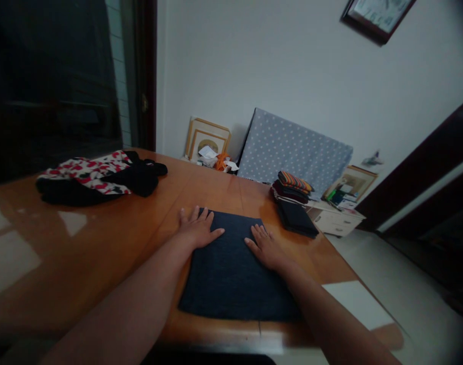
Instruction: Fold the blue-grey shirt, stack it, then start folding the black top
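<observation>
1. Spanning most of the view: wooden table [102, 253].
2. Lying flat near the front edge: folded dark cloth [231, 268].
3. Heaped far left: red-and-white clothes [98, 177].
4. Stacked far right: folded fabrics [292, 195].
5. Pressing flat on the cloth, fingers spread: left hand [197, 228], right hand [265, 248].

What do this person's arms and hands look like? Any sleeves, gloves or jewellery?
Both forearms are bare as far as the picture shows, with no sleeve in view. The left hand and the right hand wear no gloves. No watch, ring or bracelet shows, though the dim light could hide a small one.
</observation>
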`<state>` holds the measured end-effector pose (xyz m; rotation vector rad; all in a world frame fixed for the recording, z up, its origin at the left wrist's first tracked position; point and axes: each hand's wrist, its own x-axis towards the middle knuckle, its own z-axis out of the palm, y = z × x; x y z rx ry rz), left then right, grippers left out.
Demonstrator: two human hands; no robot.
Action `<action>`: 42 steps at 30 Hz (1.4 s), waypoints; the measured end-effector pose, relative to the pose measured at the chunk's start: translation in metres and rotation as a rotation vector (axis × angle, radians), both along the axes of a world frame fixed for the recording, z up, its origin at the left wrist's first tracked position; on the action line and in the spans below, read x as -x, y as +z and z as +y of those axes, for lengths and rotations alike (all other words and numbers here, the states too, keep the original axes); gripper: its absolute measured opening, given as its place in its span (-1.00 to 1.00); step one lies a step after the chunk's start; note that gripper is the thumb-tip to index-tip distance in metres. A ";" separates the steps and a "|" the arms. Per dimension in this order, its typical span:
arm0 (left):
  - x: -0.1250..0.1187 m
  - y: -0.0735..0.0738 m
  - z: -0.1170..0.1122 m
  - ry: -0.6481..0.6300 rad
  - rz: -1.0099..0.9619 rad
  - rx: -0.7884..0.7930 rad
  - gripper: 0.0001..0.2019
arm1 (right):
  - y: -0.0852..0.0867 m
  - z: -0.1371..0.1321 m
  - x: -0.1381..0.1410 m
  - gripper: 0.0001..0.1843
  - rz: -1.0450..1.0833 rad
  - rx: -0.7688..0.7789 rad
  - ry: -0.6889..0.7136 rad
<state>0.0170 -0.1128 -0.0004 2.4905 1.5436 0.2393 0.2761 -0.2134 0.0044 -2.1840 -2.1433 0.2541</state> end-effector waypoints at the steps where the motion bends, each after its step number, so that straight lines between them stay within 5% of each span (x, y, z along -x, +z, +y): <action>1: 0.000 0.001 -0.001 -0.002 0.000 0.005 -0.09 | 0.001 -0.002 0.001 -0.08 0.003 0.002 -0.014; 13: 0.009 0.008 0.001 0.050 -0.066 0.037 -0.12 | 0.000 -0.041 0.029 -0.09 0.055 -0.008 0.088; 21: 0.030 0.021 0.016 0.323 -0.392 -0.149 -0.31 | 0.035 -0.056 0.079 -0.22 0.160 -0.084 0.226; 25: 0.028 0.020 0.015 0.179 -0.419 -0.170 -0.45 | 0.043 -0.069 0.120 -0.23 0.226 -0.073 0.346; 30: 0.019 0.010 0.007 -0.062 -0.195 -0.070 -0.49 | 0.029 -0.076 0.157 -0.18 0.248 -0.013 0.416; 36: 0.019 0.004 0.006 -0.072 -0.042 -0.001 -0.43 | 0.014 -0.077 0.165 -0.14 0.240 -0.016 0.408; 42: 0.016 0.002 0.010 -0.079 -0.022 -0.004 -0.41 | 0.029 -0.084 0.165 -0.10 0.262 0.007 0.392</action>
